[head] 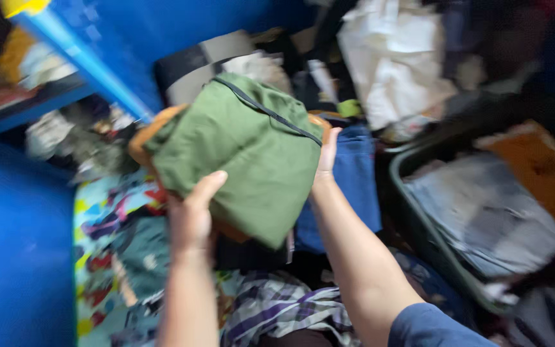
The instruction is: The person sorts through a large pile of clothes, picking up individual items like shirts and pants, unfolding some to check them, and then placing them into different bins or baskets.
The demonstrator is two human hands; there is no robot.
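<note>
Both forearms rise from the bottom edge — left hand and right hand clasp a folded green garment between them, thumb on its front at the left, fingers pressed to its right edge. It is held up over a heap of clothes: plaid cloth below, blue jeans just behind. Right of these, a dark bin holds folded grey fabric. View blurred.

A dark bin of folded grey cloth — blue jeans, plaid fabric nearby.
</note>
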